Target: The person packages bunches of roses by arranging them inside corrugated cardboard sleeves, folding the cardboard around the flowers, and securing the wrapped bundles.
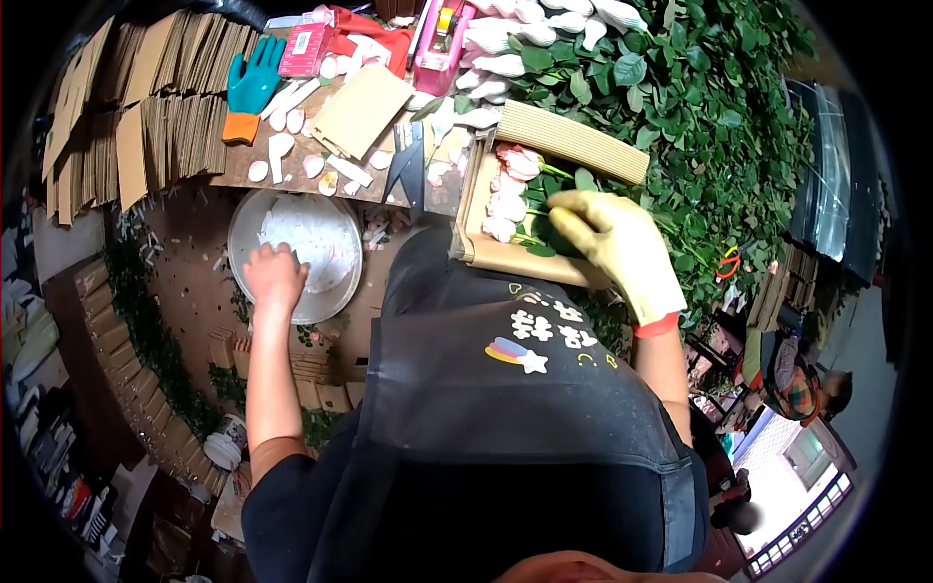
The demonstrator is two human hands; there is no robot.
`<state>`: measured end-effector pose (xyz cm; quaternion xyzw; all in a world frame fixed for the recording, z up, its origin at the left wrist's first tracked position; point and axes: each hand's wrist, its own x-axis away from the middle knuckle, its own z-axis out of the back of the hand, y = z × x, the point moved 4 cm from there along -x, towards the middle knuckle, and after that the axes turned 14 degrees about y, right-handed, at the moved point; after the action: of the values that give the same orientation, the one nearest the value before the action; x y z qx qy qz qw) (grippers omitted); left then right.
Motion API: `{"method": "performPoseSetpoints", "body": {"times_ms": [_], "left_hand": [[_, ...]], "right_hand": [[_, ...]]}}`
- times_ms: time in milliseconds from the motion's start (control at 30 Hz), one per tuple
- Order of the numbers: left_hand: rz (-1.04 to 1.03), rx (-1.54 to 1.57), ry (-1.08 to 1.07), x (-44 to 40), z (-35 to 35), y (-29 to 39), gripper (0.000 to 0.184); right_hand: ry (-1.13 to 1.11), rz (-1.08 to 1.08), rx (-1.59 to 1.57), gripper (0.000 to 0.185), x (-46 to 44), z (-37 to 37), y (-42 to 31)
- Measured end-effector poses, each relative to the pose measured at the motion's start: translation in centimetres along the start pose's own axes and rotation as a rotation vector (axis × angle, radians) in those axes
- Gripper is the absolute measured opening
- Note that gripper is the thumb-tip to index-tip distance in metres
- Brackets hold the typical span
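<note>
My bare left hand [276,278] is over the round white basin [342,291] below the table edge, its fingers bent and their tips against the pale inside; whether it holds anything is too small to tell. On the right, my gloved right hand [604,231] in a pale yellow glove lies over the stems and leaves of pink roses [507,199]. Those roses lie in a shallow cardboard tray [530,260], with a corrugated cardboard strip [573,143] along its far side. Its fingers are bent; what lies beneath them is hidden.
Black scissors [406,170], a teal glove [256,80], a pink tape dispenser [442,49] and loose petals lie on the wooden table [228,173]. Folded cardboard stands at the left. Leafy stems [719,126] are heaped at the right. People are in the right background.
</note>
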<state>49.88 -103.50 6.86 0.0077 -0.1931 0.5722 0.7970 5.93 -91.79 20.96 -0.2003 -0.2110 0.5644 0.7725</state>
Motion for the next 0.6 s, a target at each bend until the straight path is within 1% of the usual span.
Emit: {"method": "performPoseSetpoints", "body": {"times_ms": [33, 67, 100, 133, 167, 200, 233, 267, 300, 367, 433, 467, 567, 600], "left_hand": [[-0.024, 0.224, 0.047, -0.2, -0.4, 1.4, 0.039], [-0.049, 0.45, 0.093, -0.8, -0.8, 3.1, 0.037], [-0.08, 0.735, 0.14, -1.4, 0.1, 6.1, 0.032], [-0.149, 1.079, 0.135, -1.9, 1.5, 9.4, 0.027], [-0.122, 1.282, 0.048, -2.6, 2.1, 12.2, 0.024], [-0.212, 1.407, 0.142, -3.2, 2.6, 14.8, 0.024], [-0.133, 1.533, 0.025, -4.1, 2.0, 17.0, 0.025], [-0.204, 1.463, 0.117, -4.7, 2.6, 18.7, 0.026], [-0.249, 1.432, 0.112, -5.2, 2.5, 20.1, 0.04], [-0.266, 1.375, 0.051, -5.5, 3.5, 22.1, 0.072], [-0.371, 1.314, 0.015, -5.7, 3.8, 23.6, 0.09], [-0.426, 1.28, -0.005, -5.7, 3.9, 24.0, 0.099], [-0.468, 1.237, -0.092, -5.6, 4.9, 24.4, 0.107], [-0.48, 1.254, -0.094, -5.5, 5.3, 24.3, 0.099]], "right_hand": [[-0.099, 0.129, 0.048, 0.024, 0.2, -0.9, 0.1], [-0.171, 0.163, 0.11, 0.023, 0.3, -2.2, 0.5], [-0.247, 0.198, 0.176, 0.022, 0.3, -3.5, 0.8], [-0.29, 0.218, 0.247, 0.023, 0.0, -4.3, 0.7], [-0.323, 0.217, 0.301, 0.023, -0.1, -5.3, 1.0], [-0.342, 0.227, 0.339, 0.022, -0.4, -5.7, 0.8], [-0.359, 0.235, 0.377, 0.022, -0.6, -6.1, 0.6], [-0.364, 0.257, 0.399, 0.022, -0.7, -6.5, 0.5], [-0.369, 0.278, 0.421, 0.022, -0.8, -7.0, 0.5], [-0.356, 0.298, 0.433, 0.023, -0.7, -7.3, 0.9], [-0.323, 0.29, 0.403, 0.023, -0.7, -7.0, 1.1], [-0.374, 0.245, 0.38, 0.022, -0.9, -6.7, 1.3], [-0.342, 0.109, 0.273, 0.023, -0.9, -4.7, 0.7], [-0.341, 0.088, 0.268, 0.025, -0.7, -4.3, 0.9]]}}
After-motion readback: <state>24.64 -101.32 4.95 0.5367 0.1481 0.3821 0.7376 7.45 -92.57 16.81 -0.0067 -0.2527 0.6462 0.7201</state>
